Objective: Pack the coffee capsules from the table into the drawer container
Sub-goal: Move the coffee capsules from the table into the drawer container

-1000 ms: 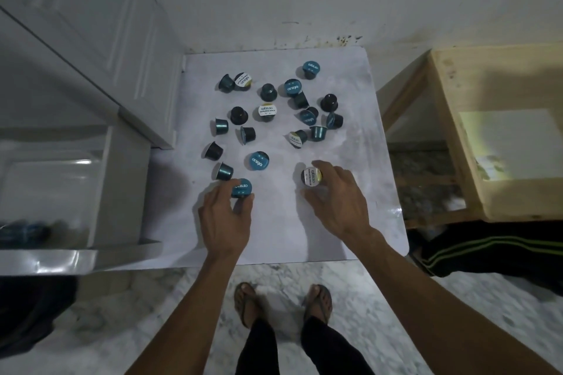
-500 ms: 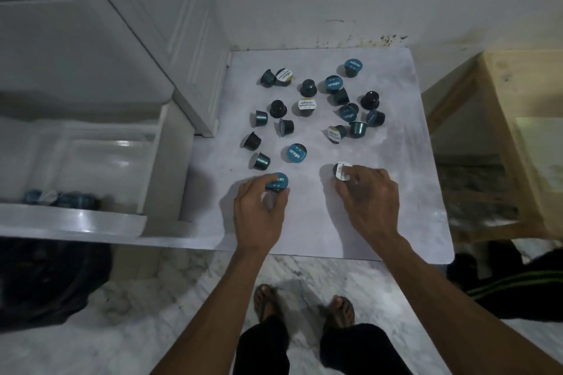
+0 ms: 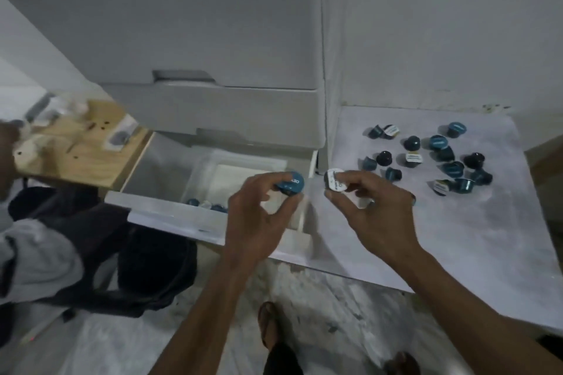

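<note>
Coffee capsules, small blue and black plastic pods (image 3: pixel 426 158), lie scattered on the white marbled bench (image 3: pixel 457 237), but two have left it since a moment ago. Half a second back both hands were down on the bench top, each closing on a pod; now both are lifted and swung left toward the open white plastic drawer (image 3: pixel 170 207).

The left hand (image 3: pixel 256 222) hovers over the drawer's right end, its thumb and fingers (image 3: pixel 259 184) curled narrowly round a blue-lidded capsule (image 3: pixel 291 183), the lid tilted up and toward the right. The right hand (image 3: pixel 374 210) hangs just above the bench's left edge, beside the drawer, pinching a white-lidded capsule (image 3: pixel 335 181) between thumb and fingertips, lid facing left. The two held pods sit near each other, not touching.

Inside the drawer, a few blue capsules (image 3: pixel 207 202) rest against the front wall. The view itself has swung left, so the grey-white cabinet (image 3: pixel 213 55) above the drawer now fills the middle.
</note>
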